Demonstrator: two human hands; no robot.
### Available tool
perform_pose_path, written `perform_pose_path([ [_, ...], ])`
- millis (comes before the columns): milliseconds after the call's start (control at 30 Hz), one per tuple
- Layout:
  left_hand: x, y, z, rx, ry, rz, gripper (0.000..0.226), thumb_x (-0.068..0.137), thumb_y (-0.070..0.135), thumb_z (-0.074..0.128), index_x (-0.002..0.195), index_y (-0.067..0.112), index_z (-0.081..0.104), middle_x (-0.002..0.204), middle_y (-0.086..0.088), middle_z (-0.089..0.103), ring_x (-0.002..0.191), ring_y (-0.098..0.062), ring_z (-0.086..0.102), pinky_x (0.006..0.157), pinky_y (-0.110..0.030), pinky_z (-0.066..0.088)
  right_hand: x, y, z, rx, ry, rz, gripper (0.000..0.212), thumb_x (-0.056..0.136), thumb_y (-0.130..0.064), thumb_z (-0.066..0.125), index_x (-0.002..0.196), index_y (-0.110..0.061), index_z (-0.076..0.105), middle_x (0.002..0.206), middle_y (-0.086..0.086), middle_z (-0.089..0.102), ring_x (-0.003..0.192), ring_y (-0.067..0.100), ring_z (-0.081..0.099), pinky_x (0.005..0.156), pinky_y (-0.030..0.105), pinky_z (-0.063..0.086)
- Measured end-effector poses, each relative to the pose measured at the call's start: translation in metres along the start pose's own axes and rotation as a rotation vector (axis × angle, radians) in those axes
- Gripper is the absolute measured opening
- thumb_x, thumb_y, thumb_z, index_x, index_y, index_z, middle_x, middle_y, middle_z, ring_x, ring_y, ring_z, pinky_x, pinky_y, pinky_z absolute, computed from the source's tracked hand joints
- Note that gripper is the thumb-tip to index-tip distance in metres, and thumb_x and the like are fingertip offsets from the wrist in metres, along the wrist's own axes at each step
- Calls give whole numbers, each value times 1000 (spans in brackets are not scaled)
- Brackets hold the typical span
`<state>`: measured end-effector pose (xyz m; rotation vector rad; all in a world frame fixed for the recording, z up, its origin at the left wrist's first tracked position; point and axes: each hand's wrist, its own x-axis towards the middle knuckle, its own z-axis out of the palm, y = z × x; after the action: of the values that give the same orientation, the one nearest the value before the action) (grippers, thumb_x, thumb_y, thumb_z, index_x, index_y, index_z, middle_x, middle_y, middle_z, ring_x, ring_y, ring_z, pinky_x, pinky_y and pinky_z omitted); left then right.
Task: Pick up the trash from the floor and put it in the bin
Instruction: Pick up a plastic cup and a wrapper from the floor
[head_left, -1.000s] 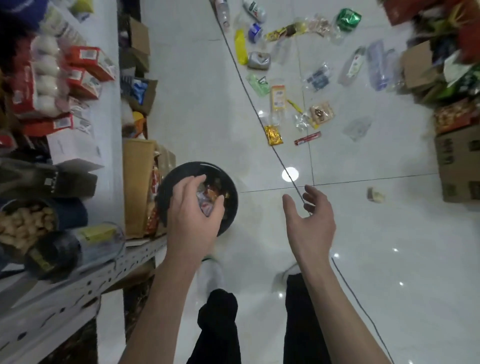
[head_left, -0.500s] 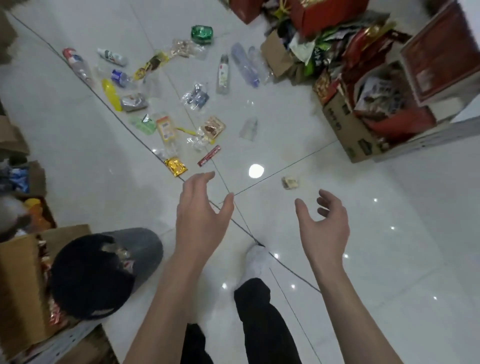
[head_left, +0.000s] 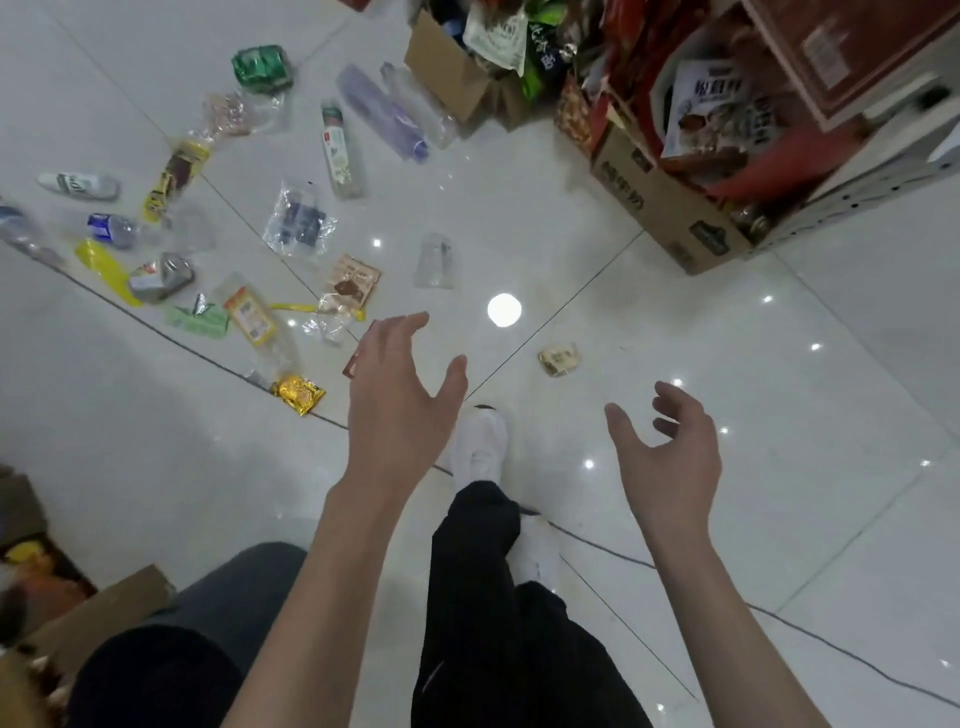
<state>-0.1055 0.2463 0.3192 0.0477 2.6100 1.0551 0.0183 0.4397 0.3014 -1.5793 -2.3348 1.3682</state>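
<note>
Held the left hand (head_left: 400, 400) out at centre frame, back up, fingers straight and spread, gripping nothing. Held the right hand (head_left: 670, 457) right of centre, thumb out, fingers loosely curled, also empty. Hovered both over the white floor (head_left: 779, 415), touching nothing. Stood with one white shoe (head_left: 480, 447) between the hands, black trousers (head_left: 493, 623) below it.

Half hid a red wrapper (head_left: 352, 365) behind the left hand's fingers. Saw a gold wrapper (head_left: 298, 395) just left of that hand and a crumpled pale wrapper (head_left: 558, 359) lying alone, above and between the hands. Found the rest of the trash (head_left: 330, 325) scattered over the upper left of the frame: a brown packet (head_left: 353, 283), an orange packet (head_left: 252, 314), a green wrapper (head_left: 197, 319), a dented can (head_left: 161, 278), a yellow wrapper (head_left: 101, 267), a clear cup (head_left: 435, 262), a clear bag (head_left: 300, 221), a labelled bottle (head_left: 340, 150), a purple bottle (head_left: 382, 111) and a green bag (head_left: 260, 65) near the top edge.

Found the bin (head_left: 244, 571), dark and round, at the lower left, beside the left forearm and well apart from the trash; could not tell its contents. Noted a thin cable (head_left: 810, 635) crossing the floor from the left edge to the lower right, passing under the shoe. Noted a cardboard box (head_left: 670, 208) stuffed with packets at the upper right.
</note>
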Motion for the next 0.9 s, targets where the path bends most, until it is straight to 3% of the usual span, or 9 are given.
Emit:
perform_pose_path([
  [167, 65, -47, 49, 39, -63, 52, 53, 91, 31, 69, 137, 13, 51, 135, -5, 49, 124, -22, 51, 106, -46, 43, 59, 40, 66, -6, -4, 33, 58, 87, -33, 80, 139, -20, 57, 129, -4, 57, 113, 13, 57, 96, 26, 43],
  [367, 128, -113, 116, 82, -59, 86, 53, 91, 34, 69, 138, 17, 51, 138, -3, 47, 127, -21, 49, 104, -44, 44, 125, 110, 137, -40, 9, 22, 60, 86, -34, 81, 139, -21, 56, 129, -5, 56, 114, 14, 58, 101, 30, 47],
  [700, 192, -203, 234, 121, -25, 185, 50, 91, 31, 69, 135, 15, 52, 135, -1, 48, 124, -16, 49, 102, -16, 34, 206, 227, 235, -105, -6, -15, 63, 83, -30, 84, 138, -17, 57, 132, 0, 57, 115, 22, 58, 102, 47, 48],
  [900, 210, -230, 287, 100, -26, 227, 50, 91, 32, 68, 135, 16, 53, 136, -2, 50, 124, -15, 49, 104, -23, 37, 243, 256, 267, -132, 26, -65, 65, 80, -30, 84, 138, -18, 58, 135, 0, 55, 119, 26, 57, 104, 47, 46],
])
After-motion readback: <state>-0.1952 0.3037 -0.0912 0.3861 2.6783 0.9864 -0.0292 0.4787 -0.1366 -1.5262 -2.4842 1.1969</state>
